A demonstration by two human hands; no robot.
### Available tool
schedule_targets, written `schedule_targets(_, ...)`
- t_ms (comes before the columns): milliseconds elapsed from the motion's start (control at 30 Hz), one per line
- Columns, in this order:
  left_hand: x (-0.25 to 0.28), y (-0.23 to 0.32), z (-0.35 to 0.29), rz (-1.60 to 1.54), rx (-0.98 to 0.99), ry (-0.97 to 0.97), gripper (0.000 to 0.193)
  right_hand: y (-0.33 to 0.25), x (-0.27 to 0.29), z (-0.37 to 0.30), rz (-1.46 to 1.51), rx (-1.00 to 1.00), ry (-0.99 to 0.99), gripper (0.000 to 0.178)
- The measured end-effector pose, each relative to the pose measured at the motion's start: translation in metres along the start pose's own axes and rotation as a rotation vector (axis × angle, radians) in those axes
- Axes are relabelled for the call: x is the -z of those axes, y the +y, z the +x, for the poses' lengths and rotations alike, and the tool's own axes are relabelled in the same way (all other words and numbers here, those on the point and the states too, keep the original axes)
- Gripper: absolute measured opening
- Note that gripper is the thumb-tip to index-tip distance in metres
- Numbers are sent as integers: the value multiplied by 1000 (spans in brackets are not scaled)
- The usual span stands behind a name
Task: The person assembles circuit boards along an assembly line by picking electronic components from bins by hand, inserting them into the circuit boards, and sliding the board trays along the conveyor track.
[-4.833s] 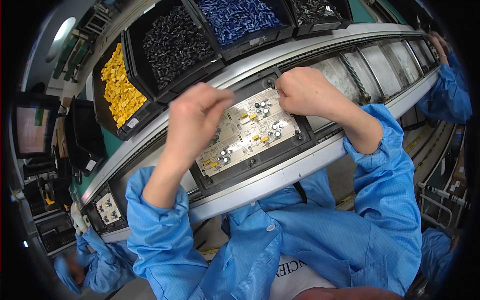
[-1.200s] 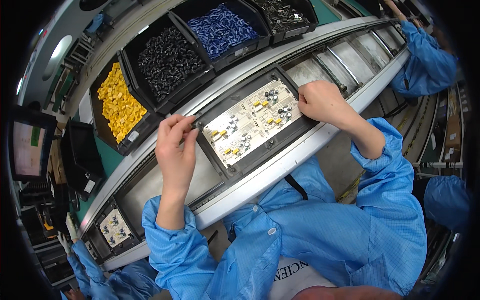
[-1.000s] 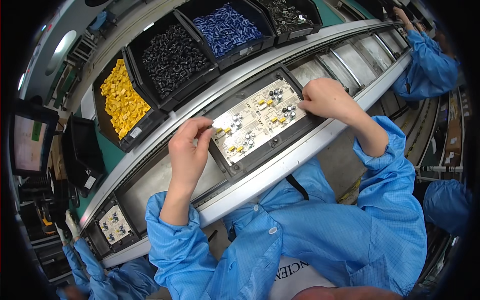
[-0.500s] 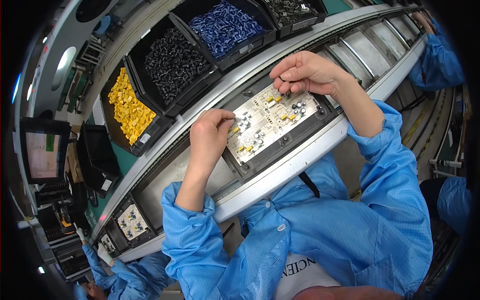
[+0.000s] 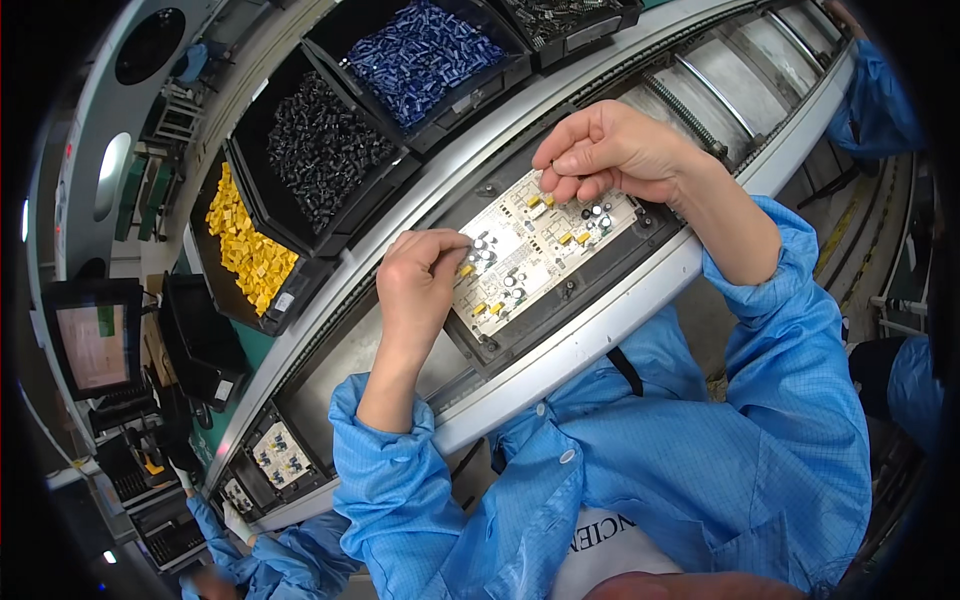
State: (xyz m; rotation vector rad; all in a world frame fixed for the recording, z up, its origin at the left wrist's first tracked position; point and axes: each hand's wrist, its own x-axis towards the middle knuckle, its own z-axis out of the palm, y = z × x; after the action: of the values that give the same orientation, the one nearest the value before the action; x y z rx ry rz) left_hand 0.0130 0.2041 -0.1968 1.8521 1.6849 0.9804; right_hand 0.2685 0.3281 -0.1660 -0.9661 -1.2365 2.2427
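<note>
A pale circuit board [image 5: 512, 240] lies in a dark carrier frame [image 5: 560, 297] on the conveyor in front of me. Yellow box-shaped components and small black round capacitors [image 5: 515, 285] stand on it. My left hand [image 5: 418, 285] is at the board's left edge, thumb and fingertips pinched beside some capacitors; what is between them, if anything, cannot be made out. Over the far right part of the board hovers my right hand [image 5: 618, 155], its fingers curled and thumb pressed to them. Whatever those fingers hold is hidden.
Beyond the rail stand bins of yellow components [image 5: 245, 245], black capacitors [image 5: 325, 150], blue capacitors [image 5: 420, 65] and dark metallic parts [image 5: 560, 15]. Another populated board [image 5: 280, 455] sits down the line at left, near a co-worker's gloved hand [image 5: 238, 522]. A monitor [image 5: 95, 345] stands far left.
The whole view has shifted slightly. Both hands stay nearly in place over the board; the right fingers have turned a little, and a dark bit at their tips no longer shows.
</note>
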Motion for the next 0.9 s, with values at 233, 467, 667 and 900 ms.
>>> schedule_targets(233,-3,3,5,15,8,-21,11,3,6,-1,64,74,-69,17)
schedule_targets(467,-6,4,6,-1,25,-31,12,2,3,-5,57,95,-19,16)
schedule_targets(667,-1,1,10,148,-155,-58,15,5,-3,1,11,93,-59,13)
schedule_targets(900,38,-9,46,-6,-40,182,10,3,5,-6,-68,96,-46,17)
